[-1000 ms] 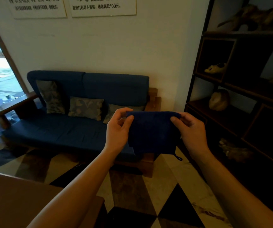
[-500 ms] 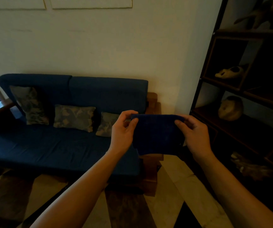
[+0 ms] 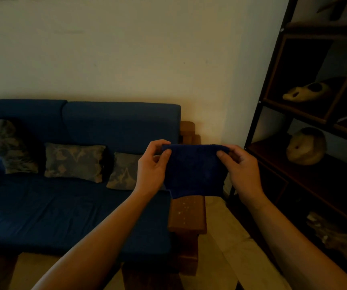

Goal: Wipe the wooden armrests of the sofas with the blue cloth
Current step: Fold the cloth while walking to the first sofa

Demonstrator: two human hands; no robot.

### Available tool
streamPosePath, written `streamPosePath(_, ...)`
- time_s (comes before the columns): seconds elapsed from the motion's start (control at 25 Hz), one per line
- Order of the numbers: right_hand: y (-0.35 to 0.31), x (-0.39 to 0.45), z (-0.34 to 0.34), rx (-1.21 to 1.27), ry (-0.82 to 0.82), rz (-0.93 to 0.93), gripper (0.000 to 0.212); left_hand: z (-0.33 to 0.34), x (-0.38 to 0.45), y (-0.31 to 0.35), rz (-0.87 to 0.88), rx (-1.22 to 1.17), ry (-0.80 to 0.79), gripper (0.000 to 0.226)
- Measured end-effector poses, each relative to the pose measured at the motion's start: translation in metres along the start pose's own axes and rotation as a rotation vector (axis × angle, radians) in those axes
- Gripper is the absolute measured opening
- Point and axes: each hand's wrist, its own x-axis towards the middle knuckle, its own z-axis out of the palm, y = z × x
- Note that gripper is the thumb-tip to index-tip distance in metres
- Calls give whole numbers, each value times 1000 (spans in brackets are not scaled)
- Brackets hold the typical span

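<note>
Progress: I judge the wiping not yet begun; the dark blue folded cloth [image 3: 193, 170] is up in the air and touches no wood that I can see.
Done so far: as far as I can tell, only the cloth is in hand and I am facing the first sofa.
Left to do: the brown wooden armrest [image 3: 188, 214] at the near end of the blue upholstered sofa [image 3: 74, 206] shows pale specks on its top face, so I read it as unwiped. The sofa's other end is out of frame, and I see no other sofa, so those armrests remain too.
Cloth position: it hangs between my hands, its top edge stretched level and its lower edge just above the armrest's top, hiding the armrest's far part from me.
Left hand: my left hand [image 3: 153, 166] pinches the cloth's upper left corner, thumb in front, fingers curled behind.
Right hand: my right hand [image 3: 241, 168] pinches the upper right corner the same way.
Hands relative to armrest: both sit above it and slightly to either side, not touching it.
Next move, as I judge it: lower the cloth flat onto the armrest and press it along the wood.
Surroundings: patterned cushions [image 3: 74, 161] lie on the seat; a dark wooden shelf unit [image 3: 306, 114] stands to the right.
</note>
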Motion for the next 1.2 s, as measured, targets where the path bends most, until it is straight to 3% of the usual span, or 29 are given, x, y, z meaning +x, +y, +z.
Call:
streamPosePath(0.32,58,141,-10,-5,-52,38,17,62,109,-57,-65,40,31,18)
streamPosePath(0.56,96,191,10,10,-79,92,19,67,156,-95,-121,72,59,17)
streamPosePath(0.84,139,210,25,-23,-48,191,15,68,177,-137,-190,82,8,15)
streamPosePath(1.2,266,124,27,-237,-61,523,18,74,84,-250,-558,121,-150,24)
